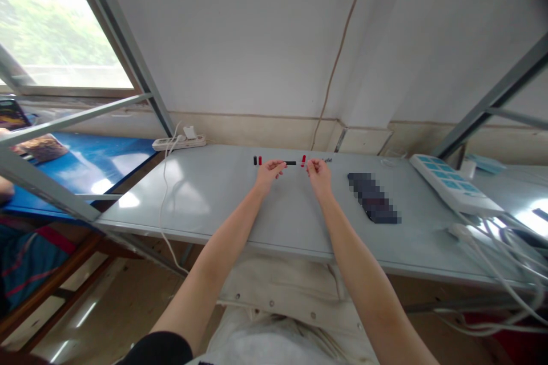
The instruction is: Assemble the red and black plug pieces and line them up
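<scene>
My left hand (268, 174) is over the far half of the grey table, its thumb and fingers closed on a thin black pen-like stick (290, 163) that points right. To its right, my right hand (319, 174) has its fingers pinched together; what is between them is too small to make out. A small red piece (303, 159) shows just left of those fingertips, and whether they touch it I cannot tell. Beyond my left hand, a short black piece (255, 160) and a short red piece (260, 160) stand side by side. Small dark items (327, 159) lie partly hidden behind my right hand.
The grey table (205, 194) runs along the wall. A pixelated dark object (373, 198) lies right of my right arm. Farther right is a large white power strip (454, 183) with cables. Another power strip (180, 142) sits back left, its cord hanging over the front edge. Metal posts flank both sides.
</scene>
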A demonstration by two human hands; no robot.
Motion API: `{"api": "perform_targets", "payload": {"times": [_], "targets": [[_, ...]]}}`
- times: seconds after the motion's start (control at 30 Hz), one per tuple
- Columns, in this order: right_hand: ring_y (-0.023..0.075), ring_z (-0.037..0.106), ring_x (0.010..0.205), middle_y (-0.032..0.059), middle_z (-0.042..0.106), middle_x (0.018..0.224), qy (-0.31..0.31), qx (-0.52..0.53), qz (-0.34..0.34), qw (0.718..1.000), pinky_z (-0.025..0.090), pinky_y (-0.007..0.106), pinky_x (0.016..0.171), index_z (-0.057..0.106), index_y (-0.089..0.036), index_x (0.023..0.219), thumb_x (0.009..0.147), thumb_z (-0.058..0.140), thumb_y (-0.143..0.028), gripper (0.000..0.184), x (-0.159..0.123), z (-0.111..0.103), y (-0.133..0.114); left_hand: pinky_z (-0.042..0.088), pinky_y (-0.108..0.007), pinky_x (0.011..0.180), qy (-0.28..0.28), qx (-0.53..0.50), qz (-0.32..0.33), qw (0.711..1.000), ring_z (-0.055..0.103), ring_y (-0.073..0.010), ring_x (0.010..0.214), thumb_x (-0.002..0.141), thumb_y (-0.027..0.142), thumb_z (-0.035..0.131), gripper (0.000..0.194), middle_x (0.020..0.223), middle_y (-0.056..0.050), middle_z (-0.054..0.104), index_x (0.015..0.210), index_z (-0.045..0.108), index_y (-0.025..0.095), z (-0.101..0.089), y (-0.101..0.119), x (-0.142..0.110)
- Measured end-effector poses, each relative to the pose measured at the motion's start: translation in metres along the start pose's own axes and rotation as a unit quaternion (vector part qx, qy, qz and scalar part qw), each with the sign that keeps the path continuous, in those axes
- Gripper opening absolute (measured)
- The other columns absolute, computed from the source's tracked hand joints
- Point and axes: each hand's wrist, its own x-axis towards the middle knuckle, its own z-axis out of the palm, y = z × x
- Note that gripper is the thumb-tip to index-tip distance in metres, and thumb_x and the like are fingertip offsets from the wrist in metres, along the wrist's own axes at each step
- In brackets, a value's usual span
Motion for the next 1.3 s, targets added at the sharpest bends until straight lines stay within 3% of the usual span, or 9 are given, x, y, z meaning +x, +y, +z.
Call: {"api": "perform_targets", "payload": {"times": [0.23,0.4,0.57,0.7,0.8,0.93,1.17,1.3], "targets": [[0.0102,0.046,0.051,-0.0015,0.051,0.058,-0.031,0.02,0.015,0.999,0.037,0.024,0.049,0.047,-0.018,0.076,0.068,0.048,-0.056,0.038,-0.003,0.007,0.003,0.035,-0.019,0.048,-0.033,0.032,0.014,0.999,0.048,-0.0059,0.053,0.06,0.036,0.064,0.029,0.07,-0.004,0.064,0.077,0.059,0.013,0.014,0.001,0.0],[0.0087,0.041,0.045,-0.0026,0.05,0.055,-0.026,0.055,0.022,0.998,0.035,0.022,0.045,0.045,-0.019,0.076,0.069,0.046,-0.058,0.039,-0.003,0.006,0.001,0.041,-0.022,0.059,-0.091,0.104,0.088,0.987,0.051,-0.0079,0.058,0.062,0.034,0.064,0.025,0.067,-0.003,0.062,0.075,0.06,0.013,0.015,0.018,0.012],[0.0105,0.046,0.05,0.001,0.055,0.063,-0.015,0.018,0.0,1.0,0.039,0.025,0.051,0.046,-0.018,0.083,0.075,0.041,-0.053,0.036,-0.005,0.005,-0.001,0.041,-0.025,0.067,-0.134,0.288,0.16,0.935,0.052,-0.0111,0.065,0.062,0.029,0.064,0.016,0.068,-0.003,0.061,0.069,0.063,0.015,0.001,0.055,0.036],[0.0141,0.052,0.063,0.005,0.058,0.072,-0.005,-0.096,-0.05,0.994,0.041,0.028,0.063,0.049,-0.016,0.092,0.077,0.039,-0.044,0.033,-0.005,0.001,0.003,0.04,-0.029,0.075,-0.075,0.432,0.152,0.886,0.054,-0.0166,0.074,0.055,0.017,0.067,0.006,0.065,-0.004,0.06,0.054,0.061,0.018,-0.02,0.072,0.06],[0.0147,0.052,0.066,0.0069,0.058,0.077,-0.026,-0.149,-0.07,0.986,0.041,0.029,0.066,0.05,-0.015,0.096,0.078,0.036,-0.039,0.033,-0.007,0.0,0.005,0.041,-0.032,0.076,-0.054,0.499,0.117,0.857,0.056,-0.0207,0.075,0.047,0.009,0.069,0.018,0.054,-0.004,0.055,0.042,0.055,0.018,-0.035,0.068,0.069],[0.0142,0.05,0.063,0.0067,0.058,0.078,-0.054,-0.194,-0.075,0.977,0.041,0.029,0.066,0.052,-0.015,0.097,0.079,0.034,-0.036,0.033,-0.01,0.001,0.005,0.041,-0.037,0.078,-0.01,0.492,0.151,0.857,0.057,-0.0229,0.075,0.044,0.008,0.071,0.026,0.045,-0.003,0.05,0.034,0.049,0.019,-0.045,0.054,0.07],[0.0138,0.05,0.063,0.0063,0.058,0.077,-0.053,-0.199,-0.089,0.975,0.04,0.028,0.065,0.052,-0.015,0.095,0.078,0.034,-0.032,0.03,-0.01,0.001,0.005,0.037,-0.044,0.085,-0.035,0.525,0.125,0.841,0.052,-0.0281,0.093,0.047,0.004,0.068,0.024,0.058,-0.007,0.054,0.039,0.051,0.017,-0.045,0.049,0.07],[0.0139,0.05,0.062,0.0061,0.058,0.076,-0.056,-0.197,-0.089,0.975,0.04,0.028,0.065,0.053,-0.015,0.094,0.078,0.035,-0.033,0.03,-0.009,0.001,0.006,0.037,-0.043,0.085,-0.047,0.568,0.112,0.814,0.05,-0.028,0.098,0.052,0.008,0.068,0.018,0.067,-0.009,0.058,0.044,0.054,0.016,-0.047,0.049,0.071]]}}
